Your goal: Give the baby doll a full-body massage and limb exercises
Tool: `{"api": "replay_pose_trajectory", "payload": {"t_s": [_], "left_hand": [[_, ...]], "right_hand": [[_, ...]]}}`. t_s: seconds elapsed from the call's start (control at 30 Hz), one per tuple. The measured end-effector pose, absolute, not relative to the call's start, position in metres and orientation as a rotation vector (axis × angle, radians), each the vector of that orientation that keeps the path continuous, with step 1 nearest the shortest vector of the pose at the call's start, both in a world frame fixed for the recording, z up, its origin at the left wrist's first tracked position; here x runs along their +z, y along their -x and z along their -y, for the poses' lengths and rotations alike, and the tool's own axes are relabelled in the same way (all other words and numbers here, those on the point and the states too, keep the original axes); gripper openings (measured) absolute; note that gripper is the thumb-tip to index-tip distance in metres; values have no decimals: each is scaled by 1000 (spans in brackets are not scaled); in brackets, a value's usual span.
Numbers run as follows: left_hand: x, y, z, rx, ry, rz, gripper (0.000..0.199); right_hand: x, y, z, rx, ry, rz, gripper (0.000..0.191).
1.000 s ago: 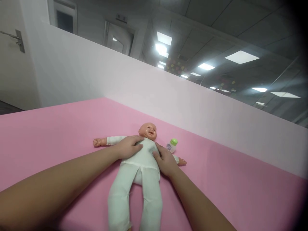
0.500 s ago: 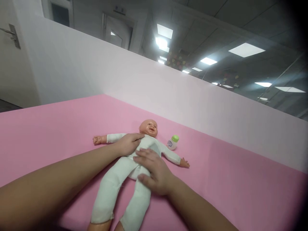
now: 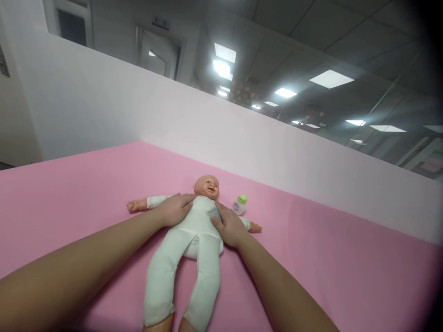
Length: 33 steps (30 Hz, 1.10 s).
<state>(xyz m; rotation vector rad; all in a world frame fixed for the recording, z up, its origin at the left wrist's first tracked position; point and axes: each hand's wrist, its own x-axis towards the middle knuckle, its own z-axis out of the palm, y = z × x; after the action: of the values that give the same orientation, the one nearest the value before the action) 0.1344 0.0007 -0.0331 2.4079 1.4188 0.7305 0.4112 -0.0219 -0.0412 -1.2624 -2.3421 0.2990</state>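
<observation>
A baby doll (image 3: 197,221) with a white cloth body lies face up on the pink surface (image 3: 270,267), its arms spread and its head toward the wall. My left hand (image 3: 178,210) rests flat on the doll's chest and shoulder at the left side. Over its other shoulder and side lies my right hand (image 3: 230,226), fingers extended, covering part of the doll's upper arm. Neither hand is closed around anything. A small clear bottle with a green cap (image 3: 239,204) stands beside the doll's shoulder, just beyond my right hand.
A white wall panel (image 3: 221,129) runs behind the pink surface. Beyond it are a door (image 3: 157,53) and lit ceiling panels (image 3: 331,79). Part of another door shows at the far left edge.
My right hand has moved up from the doll's belly and hip to its side and shoulder. My left hand stays on the chest. The whole view has shifted slightly.
</observation>
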Motion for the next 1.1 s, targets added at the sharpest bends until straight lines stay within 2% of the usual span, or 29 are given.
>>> {"api": "replay_pose_trajectory", "payload": {"t_s": [0.1,0.27,0.43,0.7,0.9,1.1], "left_hand": [[-35,-127,-6,598,-2506,-1623,60],[-46,-112,-8,546,-2568,-1901,61],[-53,-105,-4,549,-2660,-1992,63],[-43,-78,5,454,-2559,-2163,70],[-38,-59,12,439,-2499,-2083,65],[-38,-20,2,483,-2276,-2198,55]], "right_hand": [[-42,-413,21,254,1324,2315,63],[-51,-412,21,160,1446,2285,73],[-58,-413,22,121,1562,2274,83],[-65,-417,30,87,1634,2290,83],[-56,-435,44,37,1801,2243,84],[-44,-460,42,105,1900,2219,78]]}}
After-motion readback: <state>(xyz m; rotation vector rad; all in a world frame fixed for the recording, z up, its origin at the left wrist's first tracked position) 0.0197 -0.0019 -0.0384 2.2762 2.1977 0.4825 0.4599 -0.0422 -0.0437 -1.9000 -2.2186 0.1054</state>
